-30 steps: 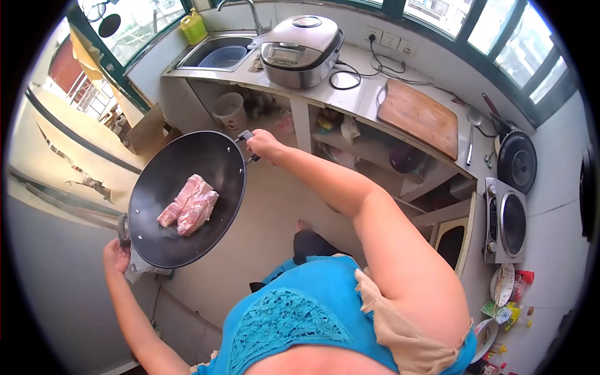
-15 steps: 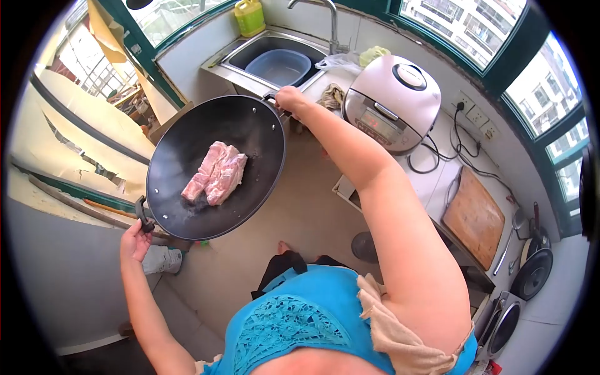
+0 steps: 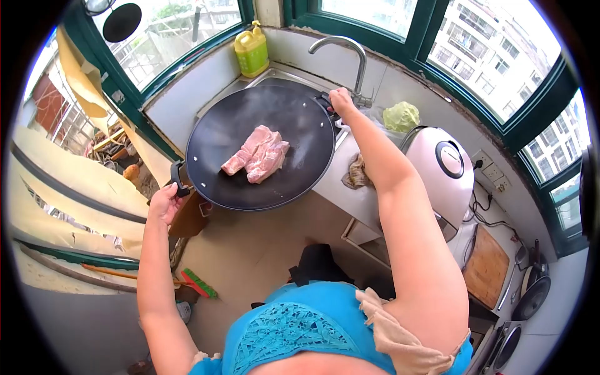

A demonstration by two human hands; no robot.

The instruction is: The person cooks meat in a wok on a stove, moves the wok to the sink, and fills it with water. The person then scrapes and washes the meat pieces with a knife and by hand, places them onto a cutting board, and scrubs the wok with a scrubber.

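Between my two hands hangs a large black wok (image 3: 287, 181), with faint steam over it. Two pieces of pale pink raw-looking meat (image 3: 259, 154) lie side by side in its middle. My left hand (image 3: 165, 201) grips the wok's left handle (image 3: 179, 178). On the far right side, my right hand (image 3: 341, 101) is closed around the other handle (image 3: 325, 103). The wok is over the near part of the sink (image 3: 281, 78) and hides most of the basin.
A curved faucet (image 3: 359, 62) rises behind my right hand, and a yellow-green jug (image 3: 251, 51) stands at the sink's back corner. Right of my arm are a cabbage (image 3: 400, 117), a crumpled rag (image 3: 357, 173), a rice cooker (image 3: 440, 169) and a cutting board (image 3: 486, 265).
Both hands have carried the wok forward and to the right, from above the floor to the sink. The meat has stayed in it. My view has shifted toward the sink corner.
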